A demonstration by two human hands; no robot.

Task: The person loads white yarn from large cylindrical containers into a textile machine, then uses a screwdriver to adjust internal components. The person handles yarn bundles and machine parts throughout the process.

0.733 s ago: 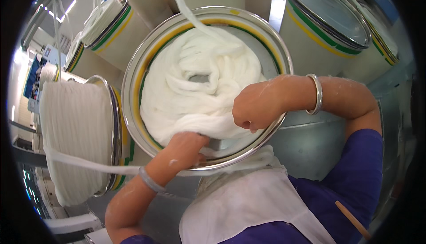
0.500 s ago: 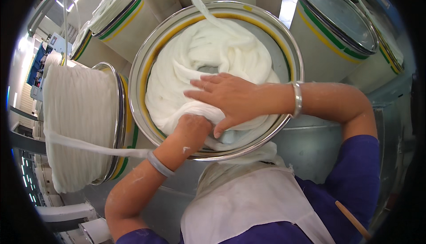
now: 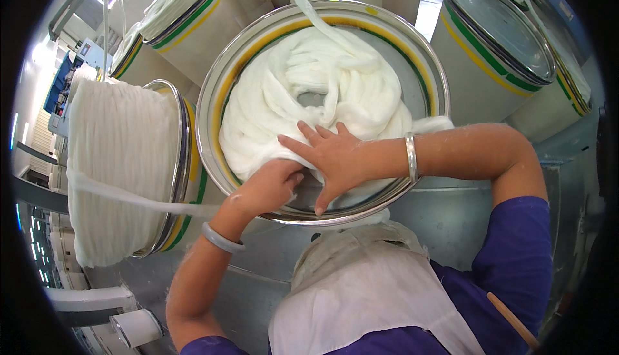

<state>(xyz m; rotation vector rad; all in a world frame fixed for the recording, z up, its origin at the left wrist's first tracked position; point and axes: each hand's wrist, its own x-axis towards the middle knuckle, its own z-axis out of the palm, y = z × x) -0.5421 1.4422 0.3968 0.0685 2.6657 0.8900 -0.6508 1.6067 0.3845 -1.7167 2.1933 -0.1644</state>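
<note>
A round can [image 3: 205, 90] with a metal rim and yellow and green bands stands in front of me, holding a thick coil of white sliver [image 3: 258, 116] with a hole in its middle. My right hand [image 3: 338, 158] lies on the coil's near side, fingers spread, its thumb pointing toward the near rim. Just left of it, my left hand [image 3: 274, 184] has its fingers curled at the coil's near edge, closed on the sliver there. The fingertips are partly hidden. Beyond my right wrist, a length of sliver bulges over the right rim.
A can [image 3: 184, 181] tilts at the left, packed with white sliver, and a strand runs from it behind my left forearm. Another sliver-filled can [image 3: 187, 26] stands at the back left. One can [image 3: 490, 45] at the right has a grey top. A strand rises from the coil.
My left hand has drawn back slightly toward the near rim. My right hand has spread its fingers wider and shifted a little nearer. More sliver now shows over the right rim.
</note>
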